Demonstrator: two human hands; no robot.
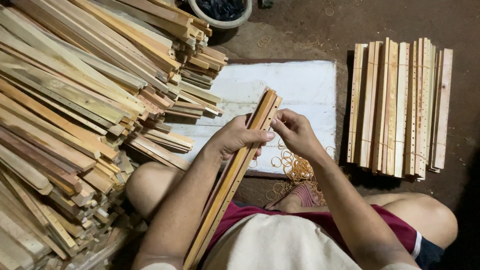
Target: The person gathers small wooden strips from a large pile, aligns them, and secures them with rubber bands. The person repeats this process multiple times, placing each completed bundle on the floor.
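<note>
My left hand (pixel 239 138) grips a bundle of long thin wooden slats (pixel 227 187) that slants from my lap up toward the white board. My right hand (pixel 295 131) pinches at the bundle's upper part, fingers closed against the slats beside my left thumb; a thin rubber band seems stretched there, too small to be sure. A heap of yellow rubber bands (pixel 295 167) lies just below my right wrist.
A large stack of loose wooden slats (pixel 75 100) fills the left side. Tied bundles of slats (pixel 400 105) lie side by side on the dirt floor at right. A white board (pixel 300 85) lies ahead. A round basin (pixel 222 12) sits at the top edge.
</note>
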